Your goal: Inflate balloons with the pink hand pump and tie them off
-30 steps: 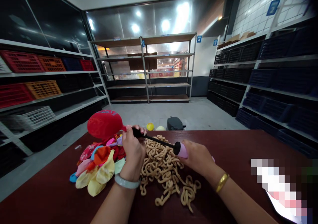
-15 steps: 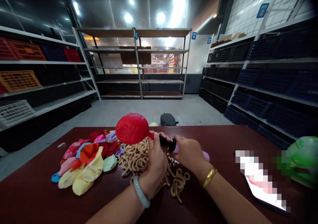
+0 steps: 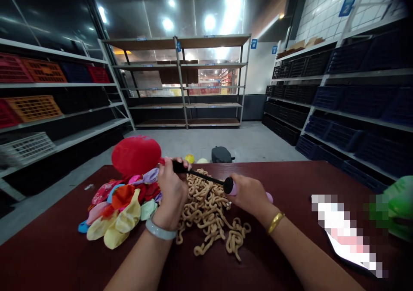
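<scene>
My left hand (image 3: pixel 172 187) is closed round the neck of an inflated red balloon (image 3: pixel 135 155) and the black end of a hand balloon pump (image 3: pixel 208 178). The balloon hangs to the left, above the table. My right hand (image 3: pixel 249 194) grips the pump's pale purple part. A thin black rod shows between my hands, so the pump is drawn out. Below the pump lies a heap of tan, curled, cord-like pieces (image 3: pixel 206 213). To the left is a pile of limp balloons (image 3: pixel 124 196) in several colours, partly behind the red one.
The dark red-brown table (image 3: pixel 80 265) has a blurred-out phone-like device (image 3: pixel 342 235) and a green bag-like thing (image 3: pixel 400 205) at its right. Beyond its far edge are a dark grey object (image 3: pixel 222 154) and a yellow ball-like thing (image 3: pixel 189 158). Racks with crates (image 3: pixel 35 108) line both sides.
My left hand has moved left with the red balloon and the pump's black end. My right hand has stayed nearly in place, and the black rod has come into view between them.
</scene>
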A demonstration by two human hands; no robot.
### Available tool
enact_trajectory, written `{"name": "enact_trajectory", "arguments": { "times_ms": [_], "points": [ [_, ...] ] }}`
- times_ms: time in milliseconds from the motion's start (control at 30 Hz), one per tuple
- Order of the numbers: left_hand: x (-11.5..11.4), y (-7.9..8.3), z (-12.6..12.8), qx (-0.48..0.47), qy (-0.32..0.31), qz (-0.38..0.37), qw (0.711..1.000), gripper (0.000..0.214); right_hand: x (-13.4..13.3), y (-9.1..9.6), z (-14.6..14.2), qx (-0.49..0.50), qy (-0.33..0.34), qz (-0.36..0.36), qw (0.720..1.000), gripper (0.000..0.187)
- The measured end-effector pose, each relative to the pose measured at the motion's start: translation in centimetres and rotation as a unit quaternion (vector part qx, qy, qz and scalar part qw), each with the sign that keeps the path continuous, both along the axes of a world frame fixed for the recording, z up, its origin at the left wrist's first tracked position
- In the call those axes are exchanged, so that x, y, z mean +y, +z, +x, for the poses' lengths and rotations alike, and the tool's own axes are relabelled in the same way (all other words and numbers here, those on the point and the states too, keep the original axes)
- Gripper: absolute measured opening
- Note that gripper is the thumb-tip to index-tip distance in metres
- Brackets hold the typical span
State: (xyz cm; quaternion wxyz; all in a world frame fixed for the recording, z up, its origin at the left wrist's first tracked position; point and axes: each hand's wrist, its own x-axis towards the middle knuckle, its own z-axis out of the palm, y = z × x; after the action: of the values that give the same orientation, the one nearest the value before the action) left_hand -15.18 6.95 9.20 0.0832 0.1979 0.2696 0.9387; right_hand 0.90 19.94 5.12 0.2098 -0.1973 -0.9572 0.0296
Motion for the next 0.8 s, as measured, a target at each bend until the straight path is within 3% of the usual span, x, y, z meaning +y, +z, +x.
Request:
{"name": "enact_trajectory", "arguments": {
  "times_ms": [167, 367, 567, 800],
  "points": [
    [-0.1, -0.3, -1.0, -0.01, 0.015, 0.019, 1.0, 0.029, 0.6, -0.5, 0.1, -0.007, -0.014, 0.007, 1.0, 0.033],
    [2.0, -1.8, 3.3, -0.04, -0.04, 0.014, 0.998, 0.026, 0.0, -0.1, 0.2, -0.018, -0.023, 0.01, 1.0, 0.033],
    [3.5, -3.6, 7.9, -0.049, -0.097, -0.057, 0.992, 0.025, -1.4, 0.5, 0.3, -0.005, -0.017, -0.008, 1.0, 0.028],
    [3.1, -3.4, 8.5, -0.025, -0.096, -0.062, 0.993, 0.024, -2.3, 0.7, 0.2, 0.023, 0.002, -0.011, 1.0, 0.023]
  ]
}}
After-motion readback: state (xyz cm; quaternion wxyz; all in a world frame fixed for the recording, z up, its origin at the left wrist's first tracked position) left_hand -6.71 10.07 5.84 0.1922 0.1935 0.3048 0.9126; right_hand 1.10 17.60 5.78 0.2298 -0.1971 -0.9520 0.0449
